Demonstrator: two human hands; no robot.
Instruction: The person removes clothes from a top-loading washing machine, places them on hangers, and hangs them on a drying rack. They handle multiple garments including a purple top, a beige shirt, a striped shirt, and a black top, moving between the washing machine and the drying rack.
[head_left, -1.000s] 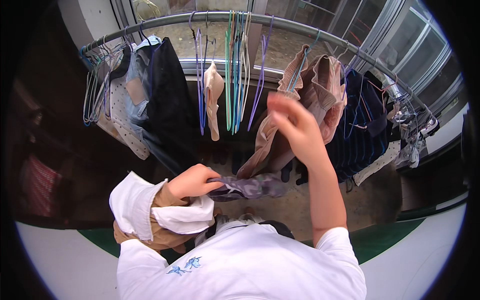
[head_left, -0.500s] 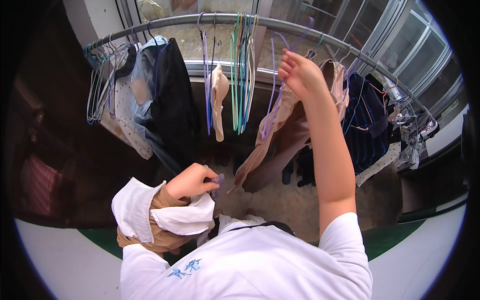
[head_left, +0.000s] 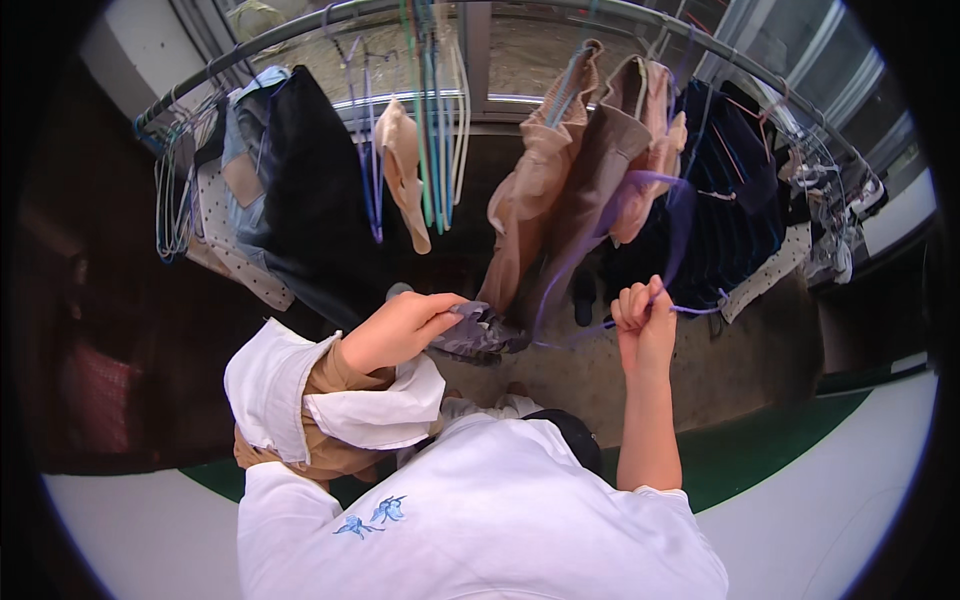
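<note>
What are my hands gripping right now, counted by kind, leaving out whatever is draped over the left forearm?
Purple hanger: 1, in the right hand
Patterned cloth: 1, in the left hand
Total: 2

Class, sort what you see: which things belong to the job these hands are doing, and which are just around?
In the job:
- patterned cloth, in the left hand
- purple hanger, in the right hand

Just around, seemingly:
- black garment, hanging
- dark striped shirt, hanging
- dark slipper, on the floor
</note>
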